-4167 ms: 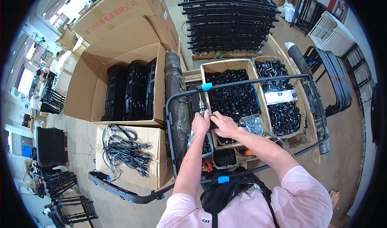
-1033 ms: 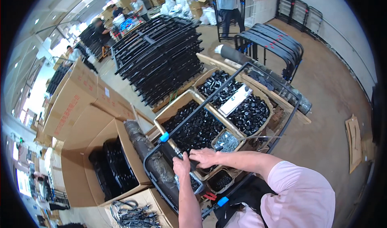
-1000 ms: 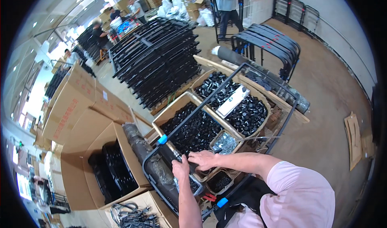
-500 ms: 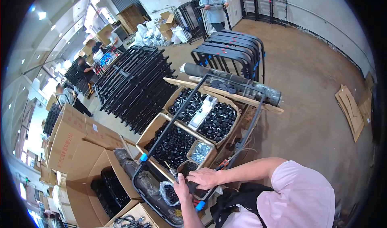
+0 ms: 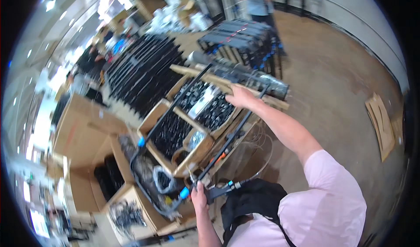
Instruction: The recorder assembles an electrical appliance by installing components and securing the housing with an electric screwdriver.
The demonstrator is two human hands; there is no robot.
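My left hand (image 5: 199,197) is closed round a dark air tool (image 5: 214,193) with a thin metal tip, beside the near corner of a black tubular frame (image 5: 229,138). From the tool's other end a thin hose (image 5: 267,163) curves off to the right. The frame has blue pieces on it and lies slantwise over open cartons. My right hand (image 5: 240,96) is stretched out to the far carton (image 5: 223,123), by its right corner and the frame's far end. Its fingers are blurred, and whatever they hold is hidden. Small black parts (image 5: 191,96) fill that carton, around a pale block (image 5: 204,102).
A nearer carton (image 5: 146,129) holds more black parts and a small box of shiny pieces (image 5: 197,139). A wooden plank (image 5: 275,102) and wrapped rolls (image 5: 273,87) lie beyond. Black frames (image 5: 140,67) are stacked at left. A person (image 5: 258,4) stands behind more frames (image 5: 236,35).
My right hand has left the tool and reached forward to the far carton. My left hand keeps the tool, now turned with its body toward the right. The view has shifted; the person behind has moved right.
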